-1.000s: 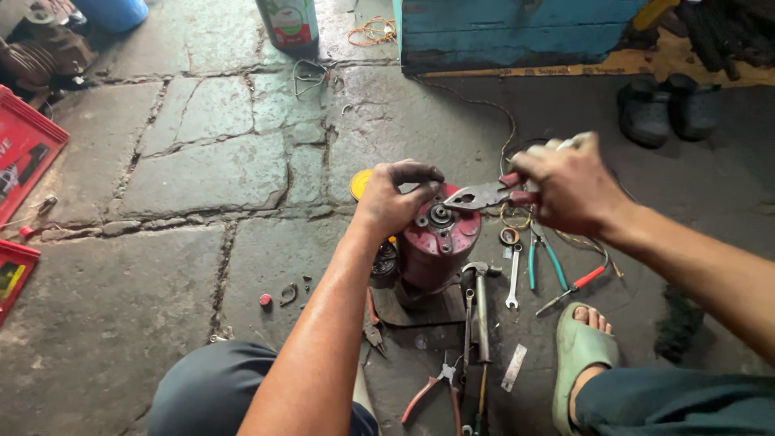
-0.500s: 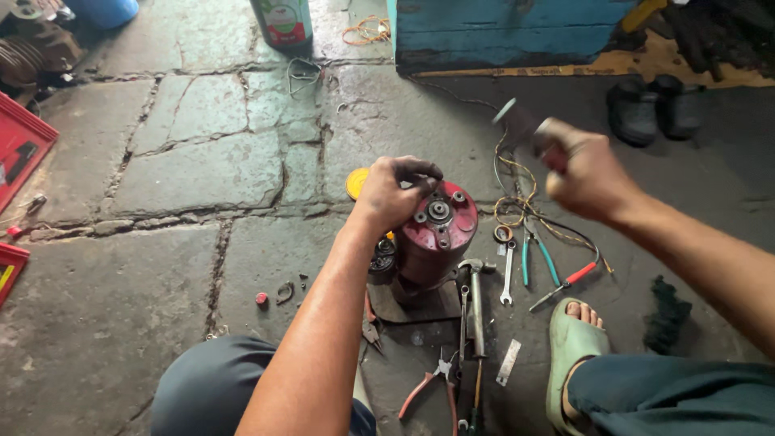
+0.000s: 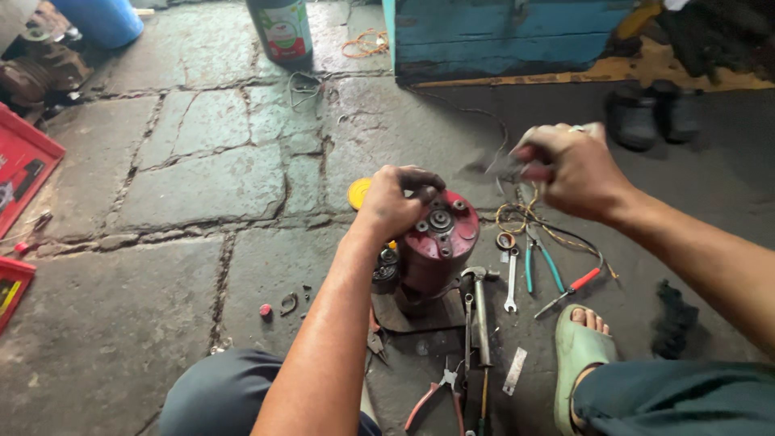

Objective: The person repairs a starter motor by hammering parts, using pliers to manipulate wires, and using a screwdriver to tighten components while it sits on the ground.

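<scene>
- Motor housing (image 3: 440, 242), the red cylinder mid-frame, stands upright on the stone floor (image 3: 161, 307) and looks heavy, rigid and greasy; I'd grab the barrel, not the bolted top.
- Left hand (image 3: 395, 202) has its fingers curled over the top rim.
- Right hand (image 3: 569, 165), upper right, is clenched around something blurred; can't tell what.
- Hammer (image 3: 480, 299) and pliers (image 3: 537, 258) lie just beside the housing.

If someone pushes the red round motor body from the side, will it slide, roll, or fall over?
The red motor body stands upright on its end on a dark plate, so it would probably tip before it rolls. It looks like solid metal, likely heavy for its size. The left hand rests on its top, which should steady it.
</scene>
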